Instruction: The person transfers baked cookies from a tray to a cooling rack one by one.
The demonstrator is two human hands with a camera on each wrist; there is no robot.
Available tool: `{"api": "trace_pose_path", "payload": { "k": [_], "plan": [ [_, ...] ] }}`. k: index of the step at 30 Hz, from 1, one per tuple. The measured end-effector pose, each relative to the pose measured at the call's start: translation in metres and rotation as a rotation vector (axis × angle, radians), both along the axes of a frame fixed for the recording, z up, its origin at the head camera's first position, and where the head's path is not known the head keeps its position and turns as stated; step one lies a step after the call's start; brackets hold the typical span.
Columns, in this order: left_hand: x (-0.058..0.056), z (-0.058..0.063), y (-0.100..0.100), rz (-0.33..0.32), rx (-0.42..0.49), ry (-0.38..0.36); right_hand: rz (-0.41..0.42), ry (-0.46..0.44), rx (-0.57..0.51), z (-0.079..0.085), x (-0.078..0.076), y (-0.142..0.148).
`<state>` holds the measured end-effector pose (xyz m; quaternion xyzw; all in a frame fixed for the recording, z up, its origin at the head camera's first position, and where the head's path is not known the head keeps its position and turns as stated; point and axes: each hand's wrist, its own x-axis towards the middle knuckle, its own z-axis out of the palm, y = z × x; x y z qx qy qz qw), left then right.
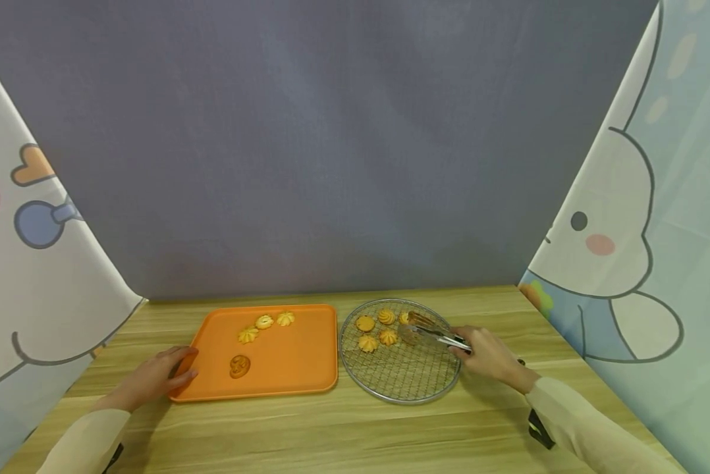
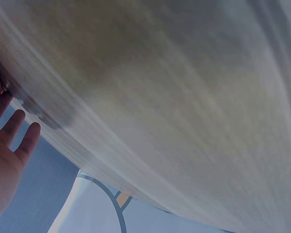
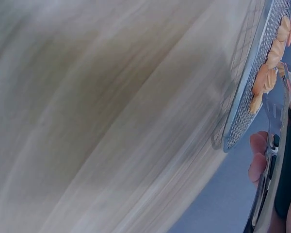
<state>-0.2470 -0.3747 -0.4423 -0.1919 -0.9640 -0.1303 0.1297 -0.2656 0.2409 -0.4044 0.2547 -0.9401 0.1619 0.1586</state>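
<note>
My right hand (image 1: pixel 479 354) grips a pair of tongs (image 1: pixel 454 342) with metal arms, dark grips and see-through tips. The tips reach over a round wire rack (image 1: pixel 402 399), close to a piped cookie (image 1: pixel 404 318) that they partly hide. Several golden cookies (image 3: pixel 266 80) lie on the rack, among them a flat round one (image 1: pixel 365 323) and a swirled one (image 1: pixel 386 316). At the left edge of an orange tray (image 1: pixel 290 368) is my left hand (image 1: pixel 156 376), its fingers (image 2: pixel 29 141) extended and touching the rim. Three pale cookies (image 1: pixel 264 322) and a brown swirled cookie (image 1: pixel 239 366) lie on the tray.
Tray and rack stand side by side on a wood-grain table (image 1: pixel 272 428). A plain grey cloth (image 1: pixel 331 164) closes off the back. Printed cartoon panels (image 1: pixel 616 243) flank the table on both sides.
</note>
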Motion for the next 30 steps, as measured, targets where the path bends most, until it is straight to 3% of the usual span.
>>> {"api": "trace_pose_path", "payload": {
  "k": [13, 23, 30],
  "plan": [
    [0.000, 0.001, 0.000, -0.013, 0.008, 0.015, 0.019, 0.024, 0.014, 0.002, -0.009, -0.023],
    [0.000, 0.001, 0.000, -0.005, -0.002, 0.016, 0.082, -0.004, 0.032, 0.002, -0.015, -0.052],
    [0.002, 0.003, 0.002, 0.012, -0.009, -0.002, 0.145, 0.033, 0.051, 0.004, -0.018, -0.077]
  ]
}}
